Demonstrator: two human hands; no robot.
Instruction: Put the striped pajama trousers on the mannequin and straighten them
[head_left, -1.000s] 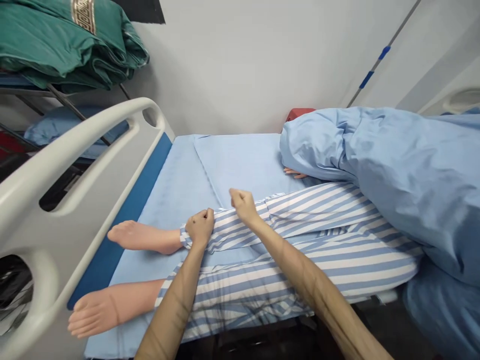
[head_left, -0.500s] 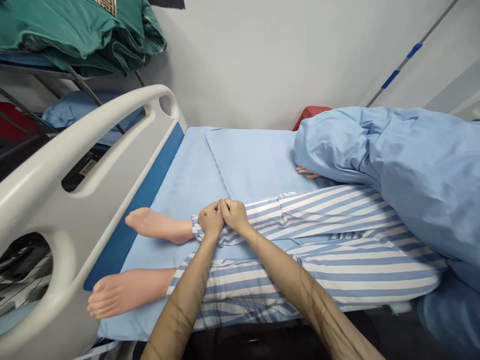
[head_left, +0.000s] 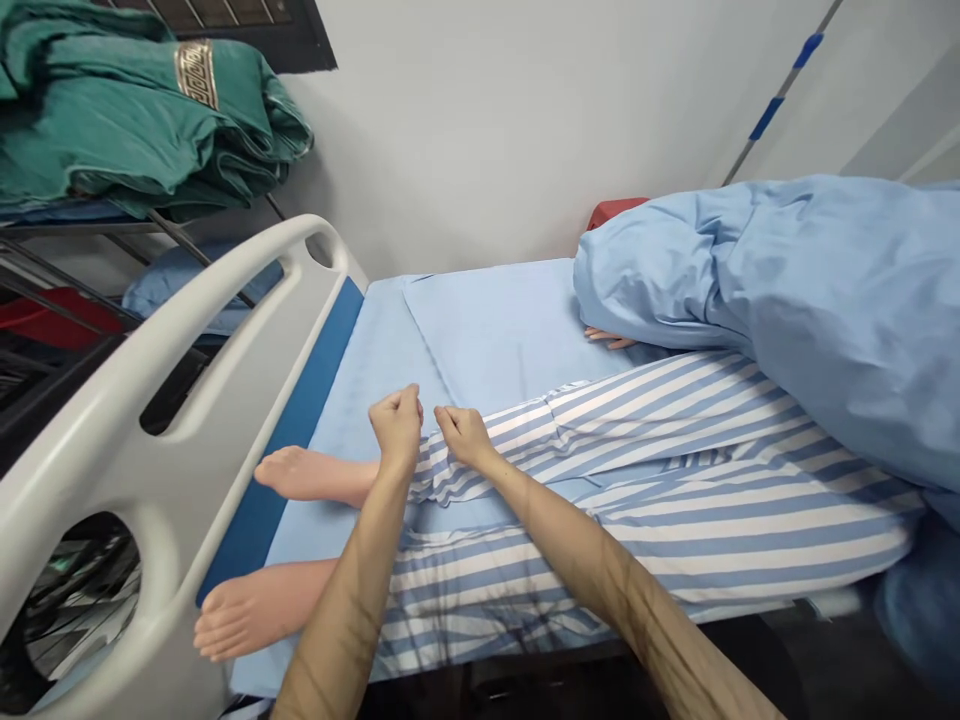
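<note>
A manikin in blue-and-white striped trousers (head_left: 645, 410) lies on the bed, both bare feet toward the footboard. My left hand (head_left: 397, 425) is closed in a fist, thumb side up, by the lower end of the far trouser leg. Its wrist partly covers the manikin's far ankle. My right hand (head_left: 463, 436) is also closed, at the same trouser leg a little to the right. A small gap separates the two fists. What either holds, if anything, is hidden. The trouser fabric looks bunched between and below them. The near foot (head_left: 255, 605) lies beside my left forearm.
A white footboard (head_left: 247, 245) with a blue panel stands at the left. Folded blue bedding (head_left: 810, 280) is heaped at the right, with a manikin hand (head_left: 609, 338) under its edge. Green cloth (head_left: 150, 130) lies on a metal rack behind the footboard.
My hands, pressed together half a second ago, have come apart. The left one has risen and moved left. The right one has stayed about where it was. The view has shifted slightly.
</note>
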